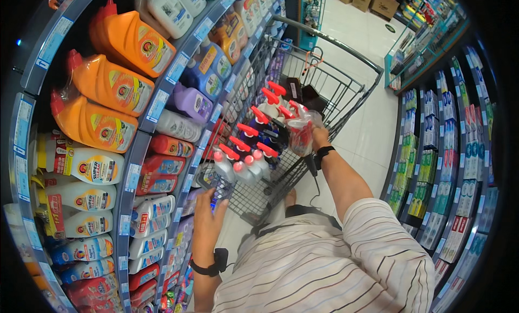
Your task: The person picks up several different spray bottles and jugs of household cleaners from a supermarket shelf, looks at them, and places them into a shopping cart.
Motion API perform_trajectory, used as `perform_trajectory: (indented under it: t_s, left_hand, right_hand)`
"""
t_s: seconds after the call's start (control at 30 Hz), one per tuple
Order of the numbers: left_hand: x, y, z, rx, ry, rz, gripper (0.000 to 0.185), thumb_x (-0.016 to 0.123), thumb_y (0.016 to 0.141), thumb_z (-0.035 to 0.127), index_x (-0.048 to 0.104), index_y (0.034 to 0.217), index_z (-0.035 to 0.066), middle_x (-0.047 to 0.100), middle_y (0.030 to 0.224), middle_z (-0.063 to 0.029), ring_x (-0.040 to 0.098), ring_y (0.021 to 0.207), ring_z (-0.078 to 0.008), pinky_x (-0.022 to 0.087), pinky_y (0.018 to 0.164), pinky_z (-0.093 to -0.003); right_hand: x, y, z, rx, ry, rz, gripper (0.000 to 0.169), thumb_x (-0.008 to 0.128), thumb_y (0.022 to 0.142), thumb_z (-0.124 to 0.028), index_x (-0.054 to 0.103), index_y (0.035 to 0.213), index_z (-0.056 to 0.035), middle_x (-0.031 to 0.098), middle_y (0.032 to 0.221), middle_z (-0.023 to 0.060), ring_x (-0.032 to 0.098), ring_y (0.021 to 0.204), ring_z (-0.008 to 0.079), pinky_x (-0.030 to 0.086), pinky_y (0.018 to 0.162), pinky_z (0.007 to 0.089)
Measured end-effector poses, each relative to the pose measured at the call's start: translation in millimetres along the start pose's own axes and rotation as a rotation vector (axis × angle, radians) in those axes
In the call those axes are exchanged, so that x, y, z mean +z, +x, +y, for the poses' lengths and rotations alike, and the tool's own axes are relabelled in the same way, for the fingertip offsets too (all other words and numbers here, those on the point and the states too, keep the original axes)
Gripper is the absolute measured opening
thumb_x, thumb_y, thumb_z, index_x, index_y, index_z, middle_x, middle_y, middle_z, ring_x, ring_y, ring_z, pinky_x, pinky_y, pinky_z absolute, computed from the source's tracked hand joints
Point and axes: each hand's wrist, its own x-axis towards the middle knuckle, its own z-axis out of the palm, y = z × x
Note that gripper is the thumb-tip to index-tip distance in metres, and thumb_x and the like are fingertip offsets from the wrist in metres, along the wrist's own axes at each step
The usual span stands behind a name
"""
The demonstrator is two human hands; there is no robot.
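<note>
A wire shopping cart (pixel 279 167) stands before me. Inside it are several spray bottles with red trigger heads (pixel 247 129), some with dark bodies. Several pale bottles with pinkish-red caps (pixel 244 173) stand at the cart's near-left end. My right hand (pixel 320 137) grips a clear plastic-wrapped bundle with red parts (pixel 301 128) over the cart's right side; the wrap blurs what is inside. My left hand (pixel 209 215) has its fingers apart and holds nothing, close to the cart's near-left corner and the shelf fronts. Both wrists wear black bands.
Shelves on the left carry orange jugs with red caps (pixel 113 85), white cleaner bottles (pixel 99 167) and a purple jug (pixel 196 104). Boxed goods fill the right-hand shelf (pixel 427 159). An orange hanger-like hook (pixel 313 61) hangs on the cart. Cardboard boxes (pixel 383 6) sit farther off.
</note>
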Motion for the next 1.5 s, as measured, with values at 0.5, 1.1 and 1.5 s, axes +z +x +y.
perform_trajectory:
  t_s: [0.5, 1.1, 1.5]
  left_hand:
    - [10.6, -19.7, -14.7, -0.109, 0.063, -0.057, 0.047, 0.071, 0.094, 0.025, 0.057, 0.13, -0.003, 0.062, 0.122, -0.0224, 0.062, 0.112, -0.0367, 0.049, 0.098, -0.0415]
    - [-129.2, -53.2, -28.4, 0.022, 0.091, 0.365, 0.054, 0.066, 0.098, 0.037, 0.056, 0.135, 0.0, 0.059, 0.128, -0.023, 0.059, 0.12, -0.0393, 0.047, 0.101, -0.0447]
    - [-358.2, -192.4, -2.5, 0.263, 0.429, 1.257, 0.041, 0.071, 0.092, 0.009, 0.057, 0.13, 0.0, 0.061, 0.123, -0.0171, 0.061, 0.115, -0.0318, 0.049, 0.098, -0.04]
  right_hand:
    - [-3.6, 15.6, 44.2, 0.194, 0.333, -0.081, 0.032, 0.061, 0.09, 0.0, 0.063, 0.122, 0.0016, 0.067, 0.112, 0.0136, 0.065, 0.094, 0.0265, 0.056, 0.08, 0.0412]
    - [14.5, 88.1, -89.2, -0.602, -0.672, 0.145, 0.032, 0.055, 0.09, -0.011, 0.061, 0.117, 0.0045, 0.067, 0.097, 0.0135, 0.064, 0.083, 0.0256, 0.054, 0.077, 0.0383]
    - [159.6, -390.2, -363.5, -0.963, 0.137, -1.067, 0.048, 0.061, 0.1, -0.024, 0.051, 0.135, 0.0071, 0.062, 0.127, 0.018, 0.059, 0.123, 0.0251, 0.043, 0.108, 0.036]
